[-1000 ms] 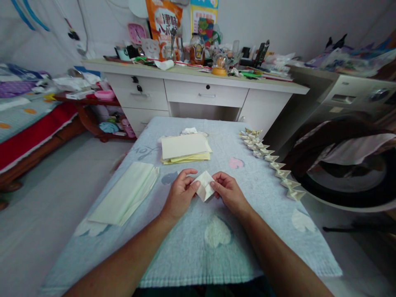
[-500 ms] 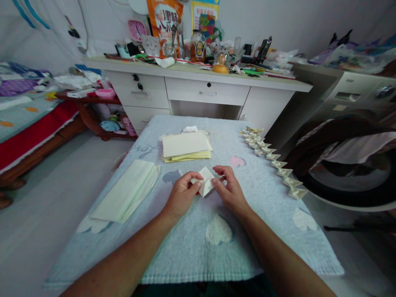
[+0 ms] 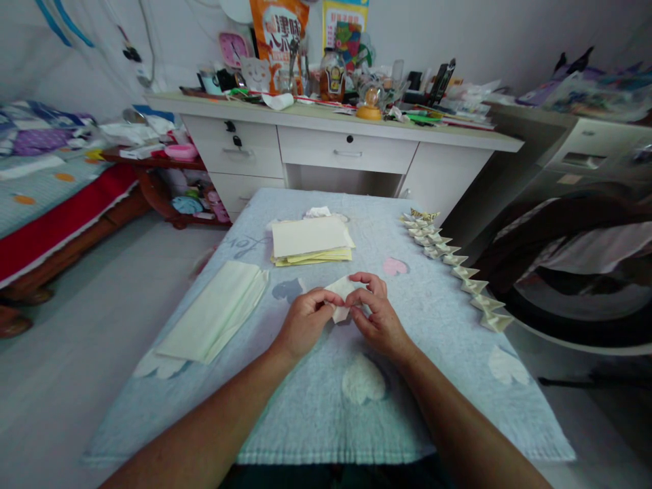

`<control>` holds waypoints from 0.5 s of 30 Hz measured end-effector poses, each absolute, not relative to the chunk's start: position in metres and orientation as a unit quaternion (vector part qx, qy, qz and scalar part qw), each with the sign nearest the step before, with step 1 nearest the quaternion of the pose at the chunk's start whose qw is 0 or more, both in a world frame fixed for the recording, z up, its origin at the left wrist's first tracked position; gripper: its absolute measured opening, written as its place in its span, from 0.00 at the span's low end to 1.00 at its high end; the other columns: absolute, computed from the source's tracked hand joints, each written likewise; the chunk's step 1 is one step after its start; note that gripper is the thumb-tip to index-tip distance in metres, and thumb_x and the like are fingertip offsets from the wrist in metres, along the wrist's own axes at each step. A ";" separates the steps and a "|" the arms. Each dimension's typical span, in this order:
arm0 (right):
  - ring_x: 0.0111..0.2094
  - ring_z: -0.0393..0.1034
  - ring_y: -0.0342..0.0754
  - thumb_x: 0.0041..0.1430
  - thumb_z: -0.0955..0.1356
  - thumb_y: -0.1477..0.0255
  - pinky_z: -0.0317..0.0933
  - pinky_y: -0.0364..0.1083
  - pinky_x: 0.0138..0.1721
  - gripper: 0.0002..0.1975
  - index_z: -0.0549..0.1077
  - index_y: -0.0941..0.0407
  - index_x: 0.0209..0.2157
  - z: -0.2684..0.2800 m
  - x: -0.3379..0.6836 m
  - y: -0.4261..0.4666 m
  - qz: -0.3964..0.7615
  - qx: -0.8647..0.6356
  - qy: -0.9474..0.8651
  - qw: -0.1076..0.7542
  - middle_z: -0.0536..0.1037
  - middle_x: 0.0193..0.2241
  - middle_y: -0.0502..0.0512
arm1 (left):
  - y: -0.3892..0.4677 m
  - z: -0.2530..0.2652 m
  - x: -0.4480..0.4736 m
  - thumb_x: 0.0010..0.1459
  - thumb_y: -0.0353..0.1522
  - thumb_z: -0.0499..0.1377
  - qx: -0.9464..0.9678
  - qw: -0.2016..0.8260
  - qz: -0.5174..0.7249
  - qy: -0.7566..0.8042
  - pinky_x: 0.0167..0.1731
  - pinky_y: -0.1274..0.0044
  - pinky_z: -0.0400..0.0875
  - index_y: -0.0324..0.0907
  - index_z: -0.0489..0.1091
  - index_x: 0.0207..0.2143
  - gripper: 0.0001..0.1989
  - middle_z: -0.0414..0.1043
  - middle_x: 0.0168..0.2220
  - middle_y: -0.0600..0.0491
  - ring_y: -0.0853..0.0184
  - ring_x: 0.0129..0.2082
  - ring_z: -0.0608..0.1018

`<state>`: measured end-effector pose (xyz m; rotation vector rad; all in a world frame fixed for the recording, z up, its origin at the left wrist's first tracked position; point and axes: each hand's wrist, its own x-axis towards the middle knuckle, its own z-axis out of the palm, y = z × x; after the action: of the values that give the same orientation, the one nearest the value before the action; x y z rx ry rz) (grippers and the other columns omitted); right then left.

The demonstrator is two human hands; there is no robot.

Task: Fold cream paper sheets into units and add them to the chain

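Note:
A small piece of folded white paper (image 3: 338, 288) is held between my two hands above the table. My left hand (image 3: 308, 317) pinches its left side with thumb and index finger. My right hand (image 3: 373, 314) grips the right side, its fingertips meeting those of the left near the paper's middle. Fingers cover part of the folds. Beyond my hands lies a stack of cream and yellow paper sheets (image 3: 312, 238). To the left rests a pile of pale green-white folded sheets (image 3: 214, 312). On the right, several folded paper pieces (image 3: 452, 261) stand in a slanting row.
A blue patterned cloth (image 3: 316, 421) covers the table. Behind it stands a white desk (image 3: 351, 129) crowded with jars, bags and small objects. A washing machine (image 3: 585, 153) is at the right, a bed (image 3: 61, 197) at the left.
My right hand's fingers have moved left onto the paper, close to my left fingertips. The paper's diamond shape is now more covered and turned. The camera view has shifted slightly.

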<state>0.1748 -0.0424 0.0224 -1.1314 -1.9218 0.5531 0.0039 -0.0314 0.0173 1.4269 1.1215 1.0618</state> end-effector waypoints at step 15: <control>0.57 0.53 0.54 0.51 0.65 0.82 0.50 0.59 0.57 0.11 0.73 0.52 0.32 0.025 0.175 -0.044 0.195 -0.459 -0.772 0.395 0.60 0.53 0.54 | -0.032 0.010 0.003 0.49 0.31 0.61 0.607 0.480 0.433 0.462 0.27 0.80 0.64 0.40 0.76 0.39 0.12 0.75 0.31 0.53 0.72 0.25 0.71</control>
<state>0.1753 -0.0443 0.0247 -1.1628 -1.9575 0.4938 0.0030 -0.0317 0.0104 1.4811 1.1279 1.0574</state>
